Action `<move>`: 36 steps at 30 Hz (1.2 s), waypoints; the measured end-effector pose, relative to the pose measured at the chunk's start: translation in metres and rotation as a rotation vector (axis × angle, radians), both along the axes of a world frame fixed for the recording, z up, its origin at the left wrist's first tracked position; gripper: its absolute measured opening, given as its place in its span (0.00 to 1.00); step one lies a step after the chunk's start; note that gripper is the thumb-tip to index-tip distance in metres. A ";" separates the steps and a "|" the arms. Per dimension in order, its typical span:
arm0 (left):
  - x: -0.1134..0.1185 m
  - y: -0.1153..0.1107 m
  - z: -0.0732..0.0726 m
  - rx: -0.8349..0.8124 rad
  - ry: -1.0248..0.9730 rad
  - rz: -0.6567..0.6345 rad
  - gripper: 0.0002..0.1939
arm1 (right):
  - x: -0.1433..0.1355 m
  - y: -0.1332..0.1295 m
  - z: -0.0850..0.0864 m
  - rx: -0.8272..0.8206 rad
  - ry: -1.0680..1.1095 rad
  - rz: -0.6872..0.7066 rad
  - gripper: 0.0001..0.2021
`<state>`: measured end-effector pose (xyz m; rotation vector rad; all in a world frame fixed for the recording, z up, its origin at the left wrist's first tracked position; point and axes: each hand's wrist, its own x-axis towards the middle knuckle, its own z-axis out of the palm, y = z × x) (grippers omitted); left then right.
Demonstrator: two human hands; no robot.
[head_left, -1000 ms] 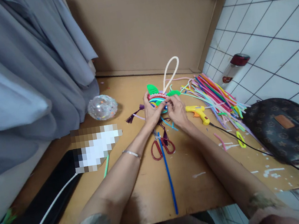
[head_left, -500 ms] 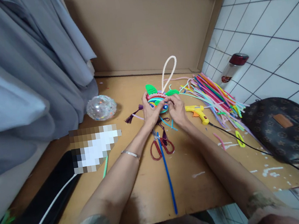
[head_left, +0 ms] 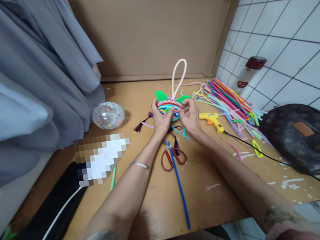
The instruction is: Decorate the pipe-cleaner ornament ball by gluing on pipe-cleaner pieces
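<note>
Between my hands is a colourful pipe-cleaner craft (head_left: 168, 103) with green ear-like pieces, pink, red and blue curved rows and a tall white loop (head_left: 180, 76) on top. My left hand (head_left: 161, 119) grips its left side, thumb across the front. The fingers of my right hand (head_left: 189, 114) are pinched on its right side; part of the craft is hidden behind them. Light-blue strands hang below it. Just beneath lie red-handled scissors (head_left: 167, 162), a dark-blue pipe cleaner (head_left: 181, 197) and a dark purple tassel (head_left: 176, 146). Another purple tassel (head_left: 144, 123) lies left of my left hand.
A yellow glue gun (head_left: 212, 120) with a black cord lies right of my right hand. Behind it spreads a pile of coloured pipe cleaners (head_left: 229, 101). A clear ball (head_left: 108, 115) sits at left, a brown bag (head_left: 307, 138) at right. Cardboard (head_left: 158, 28) stands behind.
My right hand's fingers have shifted slightly on the craft's right side. The craft and its white loop have tilted a little to the left. My left hand keeps its hold.
</note>
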<state>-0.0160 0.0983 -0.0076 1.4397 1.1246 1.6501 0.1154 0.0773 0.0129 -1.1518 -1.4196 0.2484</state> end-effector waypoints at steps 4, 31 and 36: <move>-0.001 0.001 -0.001 -0.011 -0.030 0.012 0.41 | 0.003 0.000 -0.001 -0.027 0.098 -0.025 0.11; -0.001 0.003 -0.001 0.010 0.041 0.030 0.40 | 0.003 0.008 -0.006 -0.155 0.209 0.130 0.09; -0.001 0.006 -0.003 0.026 0.030 0.031 0.40 | 0.004 0.009 -0.008 -0.112 0.158 0.054 0.08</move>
